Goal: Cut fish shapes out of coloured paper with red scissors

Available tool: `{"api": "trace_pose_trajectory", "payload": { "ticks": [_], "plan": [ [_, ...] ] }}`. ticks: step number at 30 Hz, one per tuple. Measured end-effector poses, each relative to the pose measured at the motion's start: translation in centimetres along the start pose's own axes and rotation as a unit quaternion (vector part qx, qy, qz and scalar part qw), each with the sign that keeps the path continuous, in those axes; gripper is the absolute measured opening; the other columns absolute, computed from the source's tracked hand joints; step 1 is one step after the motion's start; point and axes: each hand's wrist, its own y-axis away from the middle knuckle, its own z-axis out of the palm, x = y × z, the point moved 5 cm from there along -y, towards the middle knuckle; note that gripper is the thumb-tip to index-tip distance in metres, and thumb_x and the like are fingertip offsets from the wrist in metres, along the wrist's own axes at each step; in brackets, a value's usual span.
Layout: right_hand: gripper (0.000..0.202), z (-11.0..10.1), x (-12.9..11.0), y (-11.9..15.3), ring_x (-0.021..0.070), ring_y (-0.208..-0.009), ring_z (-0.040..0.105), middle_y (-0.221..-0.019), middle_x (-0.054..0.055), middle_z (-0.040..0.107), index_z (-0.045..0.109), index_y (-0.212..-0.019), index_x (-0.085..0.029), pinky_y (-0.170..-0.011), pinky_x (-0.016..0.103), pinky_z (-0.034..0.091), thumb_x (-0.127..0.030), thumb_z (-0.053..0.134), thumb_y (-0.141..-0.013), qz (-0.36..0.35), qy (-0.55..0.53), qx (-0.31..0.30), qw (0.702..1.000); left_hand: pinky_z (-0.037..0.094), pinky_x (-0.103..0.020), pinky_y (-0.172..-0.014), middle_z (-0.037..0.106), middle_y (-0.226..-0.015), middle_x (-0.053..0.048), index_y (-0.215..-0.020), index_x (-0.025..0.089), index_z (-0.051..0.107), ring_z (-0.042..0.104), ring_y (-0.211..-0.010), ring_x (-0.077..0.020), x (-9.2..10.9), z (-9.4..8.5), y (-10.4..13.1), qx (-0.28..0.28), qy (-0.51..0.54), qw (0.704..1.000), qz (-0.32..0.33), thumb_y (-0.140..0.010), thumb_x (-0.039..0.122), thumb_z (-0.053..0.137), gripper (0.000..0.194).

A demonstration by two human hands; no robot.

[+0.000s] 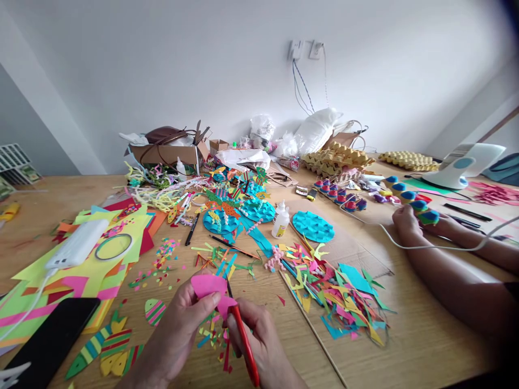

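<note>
A piece of pink paper is pinched between the thumb and fingers of my left hand. Red-handled scissors are in my right hand, its fingers wrapped at the handles. The dark blades rise against the right part of the pink paper; whether they are closed on it I cannot tell. Under and around my hands lie small paper scraps. Left of them are a striped paper fish and several more striped paper fish in green, yellow and red.
At right, another person's hands hold a painted egg-carton strip. A scrap pile and a thin stick lie right of me. A glue bottle stands mid-table; a phone and power bank are left.
</note>
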Motion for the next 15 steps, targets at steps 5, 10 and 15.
{"api": "trace_pose_trajectory", "payload": {
  "ticks": [5,10,15],
  "plan": [
    [0.033,0.0,0.4,0.0,0.0084,-0.045,0.033,-0.048,-0.005,0.034,0.038,-0.054,-0.019,-0.042,0.02,0.025,-0.039,0.042,-0.081,-0.004,0.016,0.0,1.0,0.04,-0.023,-0.062,0.055,-0.061,0.004,-0.064,0.018,0.06,0.045,-0.063,-0.0125,0.3,-0.4,-0.1,-0.005,-0.034,0.999,0.001,-0.064,0.025,0.066,0.009],
    [0.031,0.0,0.6,0.2,0.0071,-0.044,0.031,-0.048,-0.006,0.034,0.036,-0.054,-0.019,-0.041,0.019,0.023,-0.032,0.042,-0.082,-0.012,0.016,-0.01,1.0,0.041,-0.024,-0.064,0.055,-0.061,0.004,-0.063,0.018,0.059,0.046,-0.063,-0.0135,0.4,-0.9,-0.1,-0.006,-0.059,0.998,-0.007,-0.063,0.023,0.066,0.008],
    [0.03,0.0,0.8,0.3,0.0067,-0.045,0.029,-0.048,-0.006,0.032,0.035,-0.054,-0.019,-0.041,0.019,0.022,-0.029,0.043,-0.081,-0.019,0.037,-0.013,0.999,0.039,-0.024,-0.064,0.055,-0.063,0.004,-0.065,0.018,0.06,0.045,-0.065,-0.0135,0.2,-1.2,-0.1,-0.023,-0.066,0.997,-0.008,-0.067,0.026,0.064,0.01]
  ]
}}
